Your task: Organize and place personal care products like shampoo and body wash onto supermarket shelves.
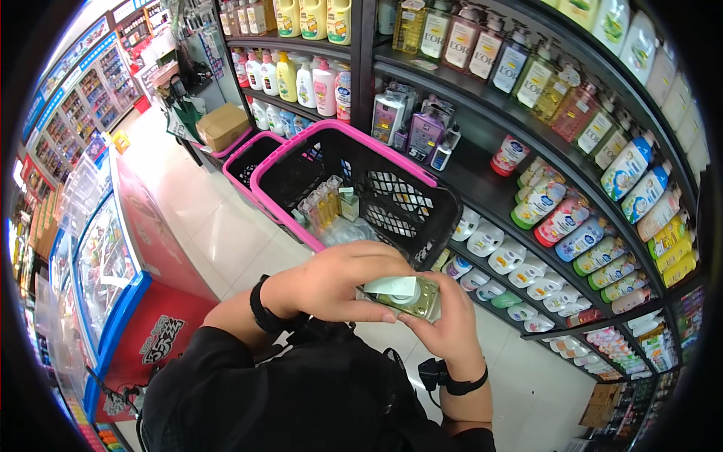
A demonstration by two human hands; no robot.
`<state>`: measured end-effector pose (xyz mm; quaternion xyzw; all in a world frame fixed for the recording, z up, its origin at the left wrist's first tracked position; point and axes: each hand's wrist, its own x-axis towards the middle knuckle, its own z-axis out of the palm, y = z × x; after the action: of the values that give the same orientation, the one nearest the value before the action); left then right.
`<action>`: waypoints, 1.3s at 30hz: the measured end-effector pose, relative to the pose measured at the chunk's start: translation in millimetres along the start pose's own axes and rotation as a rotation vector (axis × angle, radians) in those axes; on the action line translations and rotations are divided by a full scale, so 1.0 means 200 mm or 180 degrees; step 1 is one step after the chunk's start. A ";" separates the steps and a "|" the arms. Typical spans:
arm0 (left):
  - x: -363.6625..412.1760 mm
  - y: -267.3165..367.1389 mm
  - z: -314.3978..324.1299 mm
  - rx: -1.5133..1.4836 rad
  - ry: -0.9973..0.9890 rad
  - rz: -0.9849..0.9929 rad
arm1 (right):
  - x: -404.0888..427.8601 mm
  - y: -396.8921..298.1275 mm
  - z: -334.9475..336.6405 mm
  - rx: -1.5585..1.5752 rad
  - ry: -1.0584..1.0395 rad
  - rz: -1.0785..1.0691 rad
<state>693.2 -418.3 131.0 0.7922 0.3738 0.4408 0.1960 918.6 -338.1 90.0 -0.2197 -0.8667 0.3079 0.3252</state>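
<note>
Close to my chest, a squarish bottle of greenish-yellow liquid (426, 302) is held between both hands. A pale green tag or card (390, 287) sits over its top. My left hand (342, 282) wraps around one side, its thumb along the near edge. Gripping the other side is my right hand (452, 319), with the thumb in front. Just beyond them stands a black shopping basket with a pink rim (339, 127). Inside it are several bottles of amber liquid (322, 206), a bottle with a pale green tag (349, 206) and some clear plastic wrap (350, 233).
Dark shelves (469, 178) with pump bottles (483, 53) and detergent bottles (542, 200) curve around ahead and right. A second pink-rimmed basket (243, 164) adjoins the first, and a cardboard box (224, 127) lies behind it. To the left is a red chest freezer (169, 316).
</note>
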 end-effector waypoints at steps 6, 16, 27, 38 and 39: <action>-0.08 -0.49 -0.49 0.0321 -0.0728 -0.0576 | 0.48 0.12 0.46 -0.0350 -0.0580 0.0380; -0.01 -1.18 -0.90 0.0828 -0.1288 -0.0558 | 0.88 0.33 0.94 -0.0060 -0.0338 0.1523; -0.16 -1.88 -0.57 0.1507 -0.2722 -0.0817 | 0.43 0.37 0.96 -0.0216 0.0294 0.2229; -0.46 -2.46 -0.44 0.1583 -0.2873 -0.1559 | 0.11 0.27 1.03 -0.1838 0.1519 0.1965; -0.47 -2.48 -0.44 0.1591 -0.2894 -0.1647 | 0.11 0.27 1.03 -0.1998 0.1435 0.1972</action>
<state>380.2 -172.3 -191.0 0.8070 0.5263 -0.1077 0.2452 769.0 -368.1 -61.4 -0.6155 -0.7197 0.0590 0.3158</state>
